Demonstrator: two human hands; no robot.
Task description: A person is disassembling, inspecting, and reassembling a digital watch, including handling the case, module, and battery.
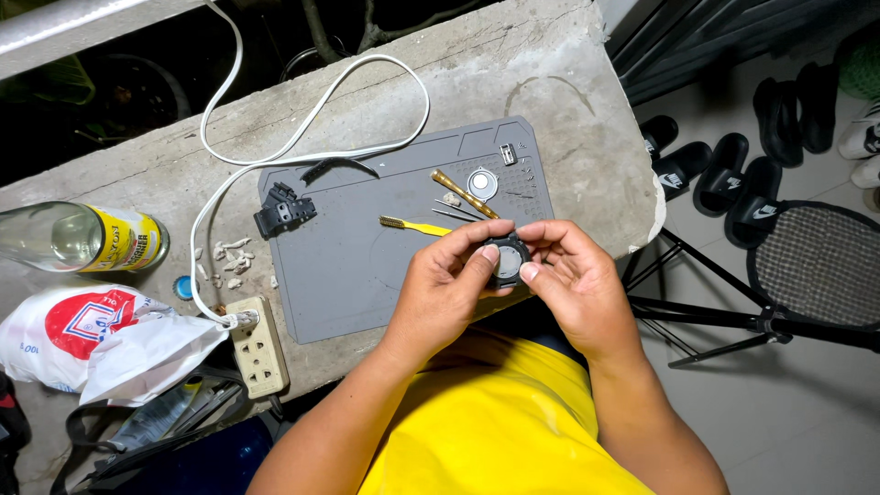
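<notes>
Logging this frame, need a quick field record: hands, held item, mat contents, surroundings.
left hand: grips the round black watch case, thumb on its face
right hand: holds the case's other side
mat: grey work mat with yellow brush, brass-handled tool, round metal disc, black strap piece
surroundings: concrete ledge, white power strip, glass bottle
</notes>
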